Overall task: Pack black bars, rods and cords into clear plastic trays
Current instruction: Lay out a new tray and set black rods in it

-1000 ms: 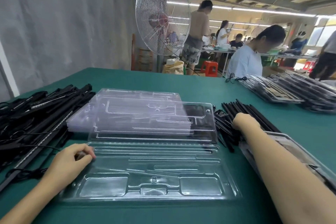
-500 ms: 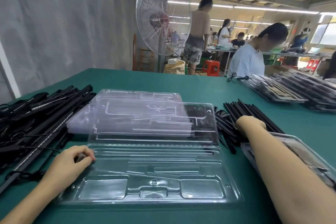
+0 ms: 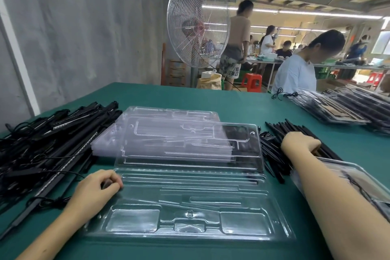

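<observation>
— What takes up most of the view?

— A green surface [image 3: 211,99], laid out like a packing station. A big heap of black bars [image 3: 52,143] tangled with cords [image 3: 48,156] lies on the left. An open clear tray [image 3: 190,202] sits right in front of the person, its hinged lid [image 3: 190,143] folded back onto a stack of empty trays [image 3: 168,114].

— Why that arrangement?

— Probably so each part is within reach of one arm. The moulded pockets face up and hold nothing yet, so packing of this tray has hardly begun.

— And on the right?

— A bundle of black rods [image 3: 295,131] lies just beside the lid. Filled trays [image 3: 337,107] are stacked farther off, near another worker.

— What are the hands doing?

— The right hand [image 3: 299,143] is curled down onto the rods and seems to grip a few, likely to bring them to the long grooves. Its fingertips are hidden behind the knuckles.

— The left?

— The left hand [image 3: 97,190] rests at the tray's left edge with its fingers curled, probably steadying the light plastic. Something dark shows under the fingers; whether it pinches anything cannot be told.
</observation>
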